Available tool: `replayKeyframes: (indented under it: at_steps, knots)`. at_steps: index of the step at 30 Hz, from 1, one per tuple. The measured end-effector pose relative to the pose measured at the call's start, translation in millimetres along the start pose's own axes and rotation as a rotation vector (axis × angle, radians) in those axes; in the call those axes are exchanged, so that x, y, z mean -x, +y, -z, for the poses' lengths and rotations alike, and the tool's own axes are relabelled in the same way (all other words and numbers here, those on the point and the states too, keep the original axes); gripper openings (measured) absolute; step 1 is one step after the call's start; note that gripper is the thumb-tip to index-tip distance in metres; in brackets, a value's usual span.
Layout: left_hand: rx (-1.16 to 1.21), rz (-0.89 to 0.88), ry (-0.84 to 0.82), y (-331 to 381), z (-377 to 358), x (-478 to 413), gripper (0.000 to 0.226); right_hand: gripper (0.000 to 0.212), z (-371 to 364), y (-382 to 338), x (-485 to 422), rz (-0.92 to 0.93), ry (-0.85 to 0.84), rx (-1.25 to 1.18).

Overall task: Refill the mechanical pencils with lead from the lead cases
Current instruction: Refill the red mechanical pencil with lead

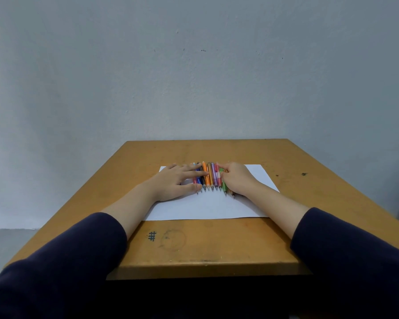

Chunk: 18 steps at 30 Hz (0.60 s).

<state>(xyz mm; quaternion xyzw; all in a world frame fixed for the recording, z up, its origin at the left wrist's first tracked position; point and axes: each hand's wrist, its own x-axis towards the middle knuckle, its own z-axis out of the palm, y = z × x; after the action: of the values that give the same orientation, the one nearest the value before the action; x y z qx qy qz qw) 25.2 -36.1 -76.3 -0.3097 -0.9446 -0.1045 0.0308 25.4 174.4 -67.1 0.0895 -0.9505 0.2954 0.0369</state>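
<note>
Wooden desk (205,245) against a grey wall (194,77). A white sheet of paper (207,206) lies on it, its left part covered by the left forearm.

Mechanical pencils (209,177): one tight row on the far half of the paper, side by side and touching, tips toward the person. Colours legible in the middle of the row: blue, black, orange (205,174), purple, pink. A green pencil (224,186) sits at the right end. The exact count cannot be made out, as both ends of the row run under the hands.

Left hand (173,183): palm down, fingers straight, lying flat across the left end of the row. The index finger reaches to about the orange barrel and the thumb rests near the tips. It grips nothing and only presses on top. The pencils beneath it are mostly hidden.

Right hand (236,178): back of the hand up, fingers curled down over the right end of the row at the green pencil. The fingertips are tucked out of sight, so I cannot tell whether they pinch a pencil or merely rest on it. At least one more tip pokes out under the heel of the hand, colour unclear.

Dark navy sleeves (55,272) fill both lower corners, cut off by the frame edge. Ink marks (152,236) on the near desk: a hash sign, and beside it a faint circle too smudged to read.
</note>
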Motion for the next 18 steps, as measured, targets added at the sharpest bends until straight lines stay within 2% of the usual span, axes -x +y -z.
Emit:
replayKeyframes:
  at_steps: [6,10,15,18]
  knots:
    - [0.08,-0.019,-0.005,2.3,2.7,1.1,0.044,0.042,-5.8,5.1,-5.7,0.009,-0.005,0.021]
    - [0.063,-0.029,-0.003,1.6,2.8,2.0,0.045,0.039,-4.4,5.7,-5.9,0.023,0.018,0.009]
    - [-0.047,-0.071,0.0,1.5,-0.1,0.0,0.062,0.036,-4.5,8.2,-6.3,0.069,0.037,-0.007]
    - [-0.04,-0.099,-0.012,2.5,0.6,-0.2,0.056,0.041,-6.4,8.1,-6.4,0.117,0.017,0.04]
